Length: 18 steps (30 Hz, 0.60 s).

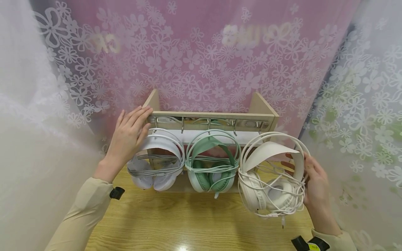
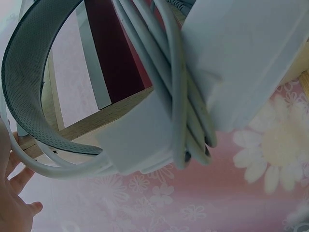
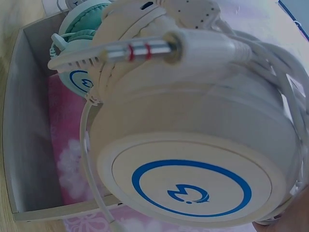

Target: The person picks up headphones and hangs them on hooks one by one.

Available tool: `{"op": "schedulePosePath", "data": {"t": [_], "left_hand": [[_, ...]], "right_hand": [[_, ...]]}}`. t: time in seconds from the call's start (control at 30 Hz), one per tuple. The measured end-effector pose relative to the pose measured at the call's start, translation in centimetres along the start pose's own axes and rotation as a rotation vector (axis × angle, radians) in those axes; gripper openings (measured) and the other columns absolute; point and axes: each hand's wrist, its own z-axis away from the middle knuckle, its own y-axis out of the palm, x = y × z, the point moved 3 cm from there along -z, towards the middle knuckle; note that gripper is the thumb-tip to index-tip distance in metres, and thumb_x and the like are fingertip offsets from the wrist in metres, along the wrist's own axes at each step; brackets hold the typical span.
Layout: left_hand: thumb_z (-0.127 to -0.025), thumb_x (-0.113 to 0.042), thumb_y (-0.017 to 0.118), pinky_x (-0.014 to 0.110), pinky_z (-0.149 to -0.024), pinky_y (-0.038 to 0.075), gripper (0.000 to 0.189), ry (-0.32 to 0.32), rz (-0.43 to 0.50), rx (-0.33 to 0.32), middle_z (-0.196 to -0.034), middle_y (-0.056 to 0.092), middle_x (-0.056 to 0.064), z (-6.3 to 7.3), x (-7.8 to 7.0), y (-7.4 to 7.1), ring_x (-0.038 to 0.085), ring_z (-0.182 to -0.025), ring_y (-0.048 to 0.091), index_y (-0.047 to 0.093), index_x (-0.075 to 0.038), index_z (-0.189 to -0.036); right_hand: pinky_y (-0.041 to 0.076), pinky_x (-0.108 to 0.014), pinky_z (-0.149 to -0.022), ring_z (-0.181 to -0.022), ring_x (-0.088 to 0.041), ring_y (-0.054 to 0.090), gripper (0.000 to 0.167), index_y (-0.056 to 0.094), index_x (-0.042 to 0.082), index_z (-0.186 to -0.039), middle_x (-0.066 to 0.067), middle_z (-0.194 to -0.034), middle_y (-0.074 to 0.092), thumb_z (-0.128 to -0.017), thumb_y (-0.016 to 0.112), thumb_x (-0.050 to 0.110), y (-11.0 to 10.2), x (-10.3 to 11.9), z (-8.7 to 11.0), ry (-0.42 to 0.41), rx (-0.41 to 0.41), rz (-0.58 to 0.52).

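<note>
My right hand (image 1: 317,190) grips a cream pair of headphones (image 1: 255,195) by the side of its headband, in front of the right end of a wooden hook rack (image 1: 213,114). Its own cord is wound round it, and the plug (image 3: 140,51) dangles near the ear cup in the right wrist view. At the rack's left corner my left hand (image 1: 127,134) rests with its fingers nearly straight. Beside that hand hangs a whitish-lilac pair of headphones (image 1: 166,183), its band large in the left wrist view. A green pair of headphones (image 1: 204,148) hangs in the middle.
Several metal hooks (image 1: 183,124) line the rack's front, including one (image 1: 234,128) between the green and cream headphones. The rack stands on a wood-grain table (image 1: 188,223). Flower-patterned pink cloth (image 1: 201,52) hangs behind, with pale cloth (image 1: 361,122) on the right.
</note>
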Motion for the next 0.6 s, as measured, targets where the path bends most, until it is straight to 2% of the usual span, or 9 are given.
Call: {"op": "schedulePosePath", "data": {"t": [0.27,0.5,0.6], "left_hand": [[-0.103,-0.02,0.057,0.058,-0.123,0.015,0.045,0.001,0.001,0.002,-0.151,0.053,0.008,0.0,-0.1,0.0,0.033,-0.142,0.043,0.053,-0.011,-0.147],[-0.103,-0.02,0.057,0.057,-0.124,0.014,0.045,-0.001,0.002,0.002,-0.151,0.052,0.008,0.0,-0.1,0.0,0.033,-0.143,0.042,0.053,-0.011,-0.147],[-0.103,-0.02,0.057,0.057,-0.124,0.014,0.045,-0.001,0.002,0.002,-0.152,0.052,0.008,0.0,0.0,0.0,0.033,-0.143,0.042,0.053,-0.011,-0.147]], "right_hand": [[0.06,-0.041,-0.088,-0.105,-0.035,0.072,0.041,0.057,-0.005,-0.135,-0.022,-0.119,0.071,-0.11,0.032,0.016,-0.5,-0.1,-0.8,0.022,0.022,-0.027],[0.06,-0.042,-0.087,-0.103,-0.035,0.073,0.039,0.06,-0.004,-0.129,-0.021,-0.117,0.072,-0.11,0.032,0.016,-0.7,-0.4,-1.1,0.049,0.027,-0.044],[0.06,-0.042,-0.088,-0.104,-0.036,0.072,0.04,0.059,-0.003,-0.132,-0.022,-0.117,0.071,-0.111,0.03,0.015,-0.8,-0.7,-1.2,0.056,0.045,-0.055]]}}
